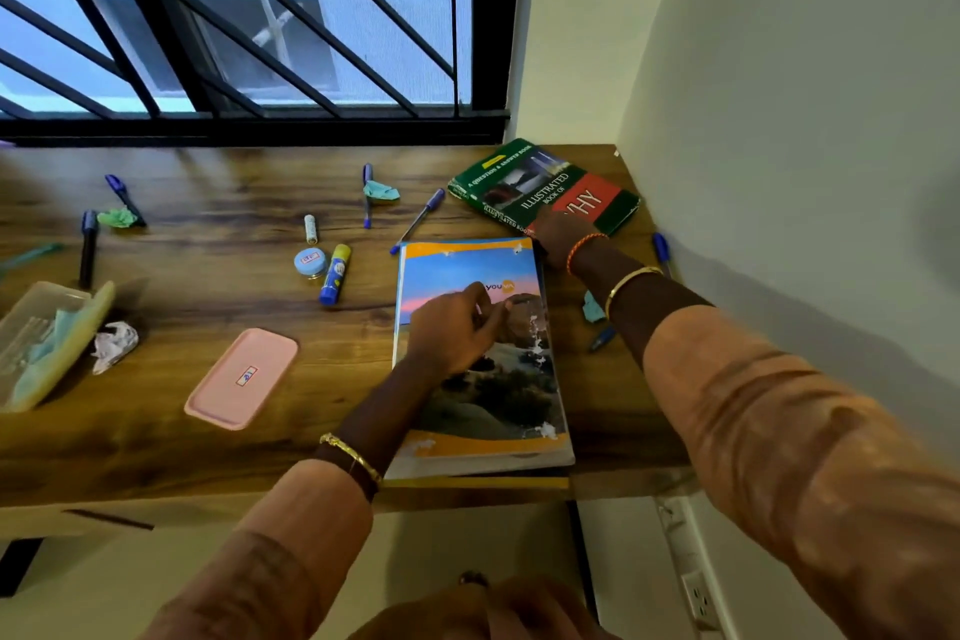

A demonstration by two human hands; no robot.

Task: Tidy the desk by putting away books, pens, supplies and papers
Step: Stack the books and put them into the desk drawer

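Head view: the right hand (558,237) grips the green book (545,187) at upper right, the left hand (457,333), fingers loosely curled, rests on the notebook (483,379); best slide the book squarely on top.

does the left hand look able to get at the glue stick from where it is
Probably yes. The left hand rests on the notebook, and the glue stick lies on bare desk just to its left, with nothing between them.

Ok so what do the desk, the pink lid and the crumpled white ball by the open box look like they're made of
Desk: wood or wood-look laminate, going by the streaky brown grain; which one is unclear. Pink lid: likely plastic, smooth and matte, with rounded moulded corners and a raised rim. Crumpled white ball: paper or tissue, judging by its sharp creases.
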